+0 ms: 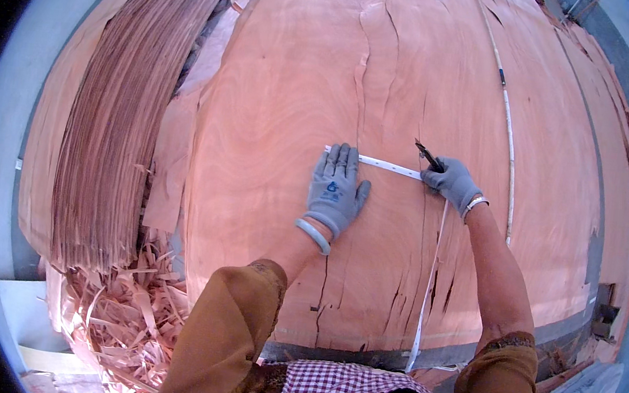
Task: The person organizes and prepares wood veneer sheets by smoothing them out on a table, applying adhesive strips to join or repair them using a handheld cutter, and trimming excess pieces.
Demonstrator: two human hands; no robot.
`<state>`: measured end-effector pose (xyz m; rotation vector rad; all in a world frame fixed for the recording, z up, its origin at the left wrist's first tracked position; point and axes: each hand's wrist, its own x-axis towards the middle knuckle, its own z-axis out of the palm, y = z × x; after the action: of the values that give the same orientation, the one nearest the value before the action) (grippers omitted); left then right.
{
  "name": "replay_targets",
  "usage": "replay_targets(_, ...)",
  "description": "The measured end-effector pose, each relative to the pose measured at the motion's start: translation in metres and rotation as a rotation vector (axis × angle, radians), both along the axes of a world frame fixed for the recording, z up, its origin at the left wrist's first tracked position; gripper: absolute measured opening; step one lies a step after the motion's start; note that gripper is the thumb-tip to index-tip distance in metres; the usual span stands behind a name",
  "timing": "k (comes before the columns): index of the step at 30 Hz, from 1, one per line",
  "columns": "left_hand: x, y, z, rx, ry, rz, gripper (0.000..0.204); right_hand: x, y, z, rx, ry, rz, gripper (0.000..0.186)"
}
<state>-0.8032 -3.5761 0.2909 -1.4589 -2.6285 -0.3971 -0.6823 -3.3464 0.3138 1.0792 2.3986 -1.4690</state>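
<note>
Here the left hand (335,187) lies flat, fingers spread toward twelve o'clock, on a big sheet of reddish veneer (287,100). Its fingertips press on the end of a white tape (389,166), which runs across the sheet toward three o'clock; the open palm seems set there to pin both tape and thin sheet so neither slides. This grip is wide, holding nothing.

The right hand (452,183), gloved in grey like the other, is closed around a small dark tool (428,156), a knife or cutter by its look, though its tip is too small to tell. The tool points toward eleven o'clock and meets the tape's far end. From that hand a second run of tape (429,279) drops toward six o'clock, down over the sheet's near edge, most likely the loose length feeding off as it is laid.

The tape crosses a long crack (363,70) in the wood, which runs from twelve o'clock down the sheet.

At nine o'clock stands a thick stack of veneer (128,98), edges fanned, with torn scraps (123,307) heaped at seven o'clock. At two o'clock a long pale line (508,118) lies on the sheet, well apart from the hands.
</note>
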Motion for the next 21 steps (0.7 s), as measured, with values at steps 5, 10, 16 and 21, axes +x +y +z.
replay_targets(5, 0.002, 0.000, -0.002, 0.065, -0.009, 0.000, 0.063, 0.000, 0.000, -0.005, -0.008, 0.024, -0.025, 0.024)
replay_targets(10, 0.003, 0.000, 0.007, 0.033, -0.005, -0.011, 0.057, 0.002, -0.003, 0.008, 0.042, -0.010, -0.006, 0.022)
replay_targets(16, -0.001, 0.001, 0.015, -0.015, 0.007, -0.022, 0.052, 0.019, -0.018, 0.030, -0.090, 0.067, -0.003, 0.017)
replay_targets(21, 0.000, -0.001, 0.013, -0.010, 0.041, -0.006, 0.052, 0.036, -0.038, 0.067, -0.229, 0.291, -0.140, 0.012)
